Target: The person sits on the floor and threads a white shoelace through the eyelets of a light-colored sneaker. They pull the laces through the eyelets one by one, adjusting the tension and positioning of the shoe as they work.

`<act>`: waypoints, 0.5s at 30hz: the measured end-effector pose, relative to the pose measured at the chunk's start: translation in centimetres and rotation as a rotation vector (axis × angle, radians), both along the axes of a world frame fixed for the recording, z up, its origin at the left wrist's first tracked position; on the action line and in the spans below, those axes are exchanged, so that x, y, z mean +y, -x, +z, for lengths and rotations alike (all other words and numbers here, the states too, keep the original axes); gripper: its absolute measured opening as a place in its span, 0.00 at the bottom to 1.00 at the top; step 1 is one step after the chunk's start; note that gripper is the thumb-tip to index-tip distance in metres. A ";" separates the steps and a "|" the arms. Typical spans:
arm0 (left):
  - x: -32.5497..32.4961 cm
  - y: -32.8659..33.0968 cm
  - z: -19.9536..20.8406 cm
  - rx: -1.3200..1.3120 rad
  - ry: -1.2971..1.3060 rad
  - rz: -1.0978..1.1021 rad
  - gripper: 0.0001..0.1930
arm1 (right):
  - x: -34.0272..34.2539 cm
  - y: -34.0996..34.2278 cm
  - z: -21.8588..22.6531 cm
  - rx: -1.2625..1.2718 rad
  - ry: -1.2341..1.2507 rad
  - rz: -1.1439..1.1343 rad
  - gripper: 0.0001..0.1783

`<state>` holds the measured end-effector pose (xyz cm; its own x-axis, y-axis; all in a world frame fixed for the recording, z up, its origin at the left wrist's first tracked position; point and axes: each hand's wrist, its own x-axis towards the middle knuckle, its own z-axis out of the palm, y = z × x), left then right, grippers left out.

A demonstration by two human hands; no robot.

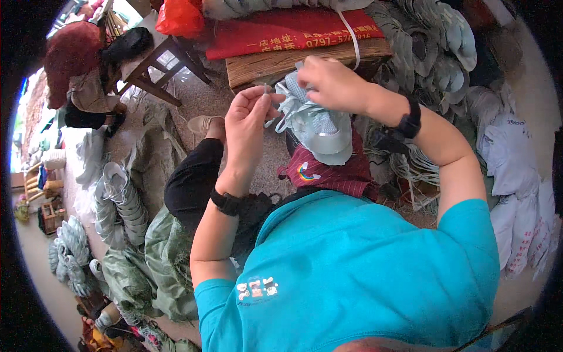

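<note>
A pale grey-green shoe upper [328, 144] lies toe toward me over my lap, against the front edge of a wooden block. Light laces [284, 120] loop loosely out of its left side. My left hand [249, 117] is raised just left of the upper, thumb and forefinger pinched on what looks like a shoelace end. Over the upper's far end, my right hand [331, 85] is closed with bent fingers. A pale strip shows beside its fingertips; what it grips is mostly hidden. A maroon striped cloth [316, 173] lies under the upper.
The wooden block [252, 69] carries a red printed cloth [293, 38] and a row of uppers. More uppers [434, 41] are heaped at far right, near white sacks [510, 152]. A wooden stool [155, 64] and another person [82, 70] are at far left. Green sacks [170, 258] lie left.
</note>
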<state>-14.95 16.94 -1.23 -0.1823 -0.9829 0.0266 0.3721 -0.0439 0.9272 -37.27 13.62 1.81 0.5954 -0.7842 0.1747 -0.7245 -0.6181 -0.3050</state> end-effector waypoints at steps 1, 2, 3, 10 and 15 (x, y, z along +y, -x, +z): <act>0.0 0.3 -0.2 -0.003 -0.002 -0.003 0.08 | 0.0 -0.5 -0.3 0.109 0.074 0.017 0.10; 0.1 0.6 -0.3 -0.002 0.002 -0.007 0.08 | 0.0 -1.1 -0.6 0.226 0.140 0.034 0.10; 0.1 0.7 -0.5 -0.012 -0.006 -0.002 0.07 | -0.1 -1.5 -0.8 0.269 0.174 0.019 0.10; -0.7 0.4 -3.0 -0.204 0.126 0.061 0.06 | -2.5 -1.2 2.4 -0.124 -0.372 0.233 0.07; 0.1 3.2 -5.1 -0.183 -0.034 0.302 0.10 | 0.9 -6.3 4.6 -0.448 -0.289 0.389 0.07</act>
<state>-18.15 17.05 -6.38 0.1181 -0.9929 -0.0129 0.2007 0.0112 0.9796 -30.98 14.48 6.43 0.7634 -0.5790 0.2862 -0.2297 -0.6575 -0.7176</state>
